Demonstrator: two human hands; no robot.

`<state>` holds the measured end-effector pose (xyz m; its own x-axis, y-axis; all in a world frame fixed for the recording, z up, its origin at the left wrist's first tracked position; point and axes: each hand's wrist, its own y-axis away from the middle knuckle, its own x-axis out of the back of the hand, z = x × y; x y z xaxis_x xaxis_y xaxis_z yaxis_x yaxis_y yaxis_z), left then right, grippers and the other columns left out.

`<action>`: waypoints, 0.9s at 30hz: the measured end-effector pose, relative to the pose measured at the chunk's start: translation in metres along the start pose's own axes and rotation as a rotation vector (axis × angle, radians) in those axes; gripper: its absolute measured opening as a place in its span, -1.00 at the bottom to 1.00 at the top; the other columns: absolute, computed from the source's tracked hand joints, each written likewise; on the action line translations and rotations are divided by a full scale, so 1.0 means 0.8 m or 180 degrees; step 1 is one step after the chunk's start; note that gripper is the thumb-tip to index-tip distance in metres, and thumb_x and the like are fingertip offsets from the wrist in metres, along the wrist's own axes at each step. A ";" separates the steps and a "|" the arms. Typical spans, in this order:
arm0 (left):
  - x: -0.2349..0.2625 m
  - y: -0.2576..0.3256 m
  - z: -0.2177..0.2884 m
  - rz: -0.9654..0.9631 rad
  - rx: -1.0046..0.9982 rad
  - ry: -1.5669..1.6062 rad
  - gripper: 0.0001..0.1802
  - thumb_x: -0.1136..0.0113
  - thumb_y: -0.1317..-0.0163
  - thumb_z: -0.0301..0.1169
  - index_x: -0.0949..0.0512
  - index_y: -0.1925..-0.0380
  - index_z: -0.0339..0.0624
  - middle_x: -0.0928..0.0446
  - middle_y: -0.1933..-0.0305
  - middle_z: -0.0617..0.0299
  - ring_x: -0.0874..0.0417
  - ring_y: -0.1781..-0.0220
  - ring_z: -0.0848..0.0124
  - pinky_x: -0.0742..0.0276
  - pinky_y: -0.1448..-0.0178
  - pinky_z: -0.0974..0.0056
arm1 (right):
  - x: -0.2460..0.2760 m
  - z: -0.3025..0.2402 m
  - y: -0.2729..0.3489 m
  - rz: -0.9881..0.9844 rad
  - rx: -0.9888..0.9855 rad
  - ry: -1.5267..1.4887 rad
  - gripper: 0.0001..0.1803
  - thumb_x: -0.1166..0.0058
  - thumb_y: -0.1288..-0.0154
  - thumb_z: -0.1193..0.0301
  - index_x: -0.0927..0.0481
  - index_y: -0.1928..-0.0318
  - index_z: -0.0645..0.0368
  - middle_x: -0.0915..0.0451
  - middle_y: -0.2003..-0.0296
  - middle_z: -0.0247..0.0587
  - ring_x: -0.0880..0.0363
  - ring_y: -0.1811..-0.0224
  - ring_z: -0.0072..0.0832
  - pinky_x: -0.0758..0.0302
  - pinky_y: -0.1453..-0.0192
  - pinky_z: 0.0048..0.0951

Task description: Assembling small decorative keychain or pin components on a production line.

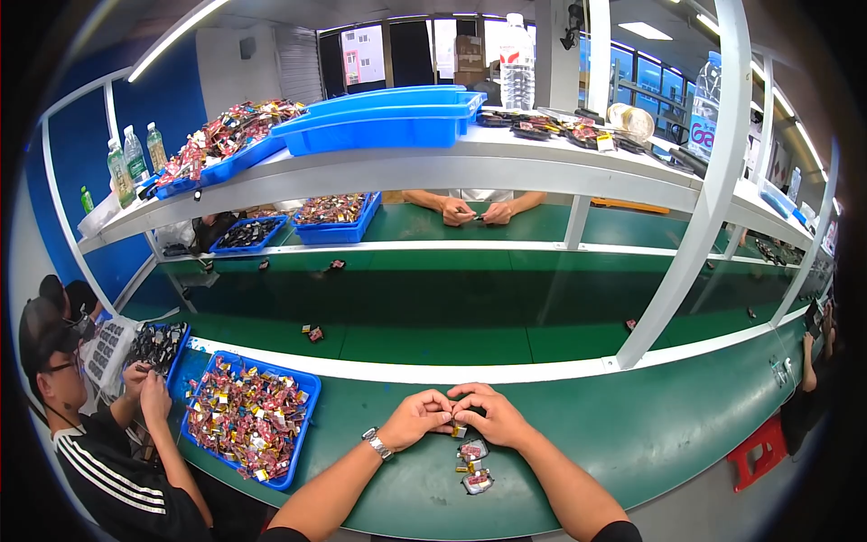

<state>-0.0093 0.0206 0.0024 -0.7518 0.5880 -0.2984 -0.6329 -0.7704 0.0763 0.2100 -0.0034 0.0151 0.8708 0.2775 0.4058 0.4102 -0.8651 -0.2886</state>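
Note:
My left hand and my right hand meet over the green bench near its front edge, fingers curled together around a small part with yellow and red wires. A watch sits on my left wrist. Just below my hands lie a couple of small silver-and-red parts on the green surface. A blue tray full of similar red and yellow parts stands to my left.
A person at my left works over a dark tray. Across the bench another person's hands hold a small part. A green conveyor belt runs between. Blue bins and bottles sit on the white shelf above.

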 end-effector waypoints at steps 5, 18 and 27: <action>0.001 0.000 -0.004 -0.0039 0.0155 -0.0099 -0.91 -0.14 -0.41 -0.51 -0.47 0.13 -0.23 -0.59 0.04 0.19 -0.66 -0.01 0.43 -0.70 -0.10 0.26 | 0.006 0.000 0.001 -0.0201 0.0120 -0.0003 -0.84 -0.24 -0.27 0.40 -0.70 0.15 0.12 -0.54 -0.17 -0.21 -0.43 -0.29 -0.25 -0.36 -0.36 -0.24; -0.004 -0.003 -0.007 0.0146 -0.0170 -0.0095 -0.72 -0.07 -0.39 -0.62 -0.37 -0.06 -0.24 -0.57 -0.04 0.10 -0.64 -0.04 0.41 -0.67 -0.10 0.26 | 0.001 -0.011 0.002 0.0735 0.0374 0.1037 -0.81 -0.34 -0.14 0.44 -0.68 0.20 0.10 -0.61 0.04 -0.27 -0.56 -0.08 -0.27 -0.54 -0.13 -0.29; 0.002 -0.005 -0.012 0.0296 -0.0159 0.0075 -0.71 -0.06 -0.36 -0.67 -0.38 -0.05 -0.24 -0.58 -0.01 0.14 -0.66 0.03 0.44 -0.68 -0.06 0.28 | -0.013 -0.024 -0.003 0.1081 0.0778 0.1650 -0.86 -0.31 -0.10 0.50 -0.67 0.28 0.11 -0.62 0.23 -0.33 -0.62 0.14 -0.33 -0.61 0.12 -0.30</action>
<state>-0.0060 0.0223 -0.0075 -0.8018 0.5081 -0.3145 -0.5503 -0.8330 0.0575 0.1950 -0.0123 0.0285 0.7446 -0.2834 0.6044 0.2387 -0.7324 -0.6376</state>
